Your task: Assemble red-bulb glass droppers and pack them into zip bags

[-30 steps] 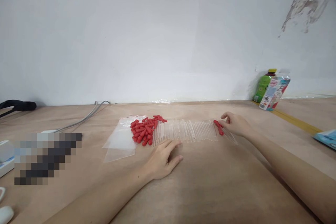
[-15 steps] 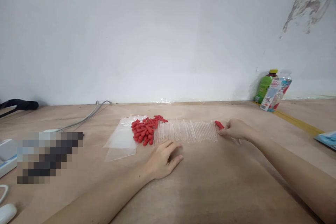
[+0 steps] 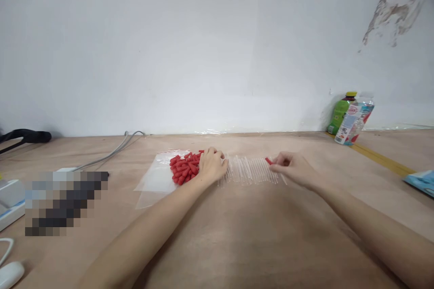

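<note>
Visibly, red bulbs point(image 3: 184, 168) partly cover flat plastic bags point(image 3: 155, 175).

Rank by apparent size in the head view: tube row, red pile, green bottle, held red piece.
1. Tube row
2. Red pile, green bottle: too alike to rank
3. Held red piece, partly hidden by right hand

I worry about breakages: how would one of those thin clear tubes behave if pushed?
The thin clear tubes look straight, so each is probably stiff. Their slender, seemingly round bodies might roll. Being glass-like and thin, they could be fragile.
</note>
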Demonstrator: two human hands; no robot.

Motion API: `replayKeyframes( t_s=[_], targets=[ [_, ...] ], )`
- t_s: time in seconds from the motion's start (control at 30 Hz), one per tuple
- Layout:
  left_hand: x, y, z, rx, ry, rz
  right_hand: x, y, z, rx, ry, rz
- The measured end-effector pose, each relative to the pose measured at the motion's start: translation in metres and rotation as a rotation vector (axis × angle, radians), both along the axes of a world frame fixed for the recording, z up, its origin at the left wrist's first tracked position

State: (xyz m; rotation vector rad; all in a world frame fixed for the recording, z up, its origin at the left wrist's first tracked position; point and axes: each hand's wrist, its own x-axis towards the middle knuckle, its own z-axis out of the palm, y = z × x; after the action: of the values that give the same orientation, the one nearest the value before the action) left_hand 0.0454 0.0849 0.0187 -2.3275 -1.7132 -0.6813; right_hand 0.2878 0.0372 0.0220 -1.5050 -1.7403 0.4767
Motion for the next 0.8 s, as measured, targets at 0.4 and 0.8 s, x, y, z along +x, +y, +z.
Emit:
replayKeyframes(
  t_s=[0.4, 0.8],
  targets=[
    [0.038, 0.052, 0.006, -0.303, 0.057, 0.266, -0.06, -0.05, -0.036, 0.047, -0.093, 0.375],
    [0.038, 0.057, 0.004, -0.333, 0.047, 0.302, -0.061, -0.047, -0.04, 0.026, 0.053, 0.337]
  ],
)
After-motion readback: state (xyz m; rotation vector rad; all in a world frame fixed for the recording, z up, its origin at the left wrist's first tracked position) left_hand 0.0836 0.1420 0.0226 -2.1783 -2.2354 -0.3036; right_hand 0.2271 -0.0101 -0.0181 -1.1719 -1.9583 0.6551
